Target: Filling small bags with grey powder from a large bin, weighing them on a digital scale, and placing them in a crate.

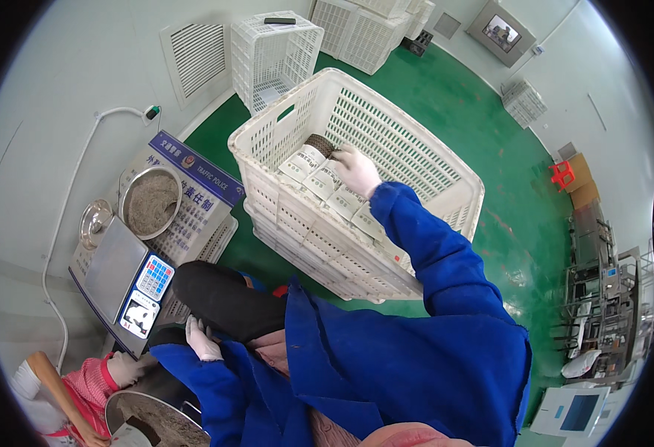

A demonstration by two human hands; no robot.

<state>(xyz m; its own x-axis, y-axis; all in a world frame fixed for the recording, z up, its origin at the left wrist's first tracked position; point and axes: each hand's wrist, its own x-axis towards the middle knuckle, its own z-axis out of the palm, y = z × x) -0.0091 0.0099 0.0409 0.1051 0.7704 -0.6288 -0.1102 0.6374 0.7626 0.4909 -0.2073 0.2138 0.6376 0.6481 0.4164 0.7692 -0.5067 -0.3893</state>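
Note:
My right hand (356, 169), in a white glove, reaches into a large white plastic crate (360, 106). Its fingertips meet the dark upper end of a white pouch (323, 177); whether they grip it is unclear. Several such printed pouches lie in a row along the crate's near side, and a dark brown patterned end (319, 145) shows on the farthest one. My left hand (202, 339), also gloved in white, rests by my dark-trousered leg (232, 299) with its thumb apart and nothing visible in it.
Left of me, a digital scale (116, 271) and a steel bowl of grey-brown powder (152, 202) sit on a printed board (193, 207). A co-worker's gloved hand (126, 370) is beside a pot of similar material (159, 410). White crates (277, 50) stand beyond.

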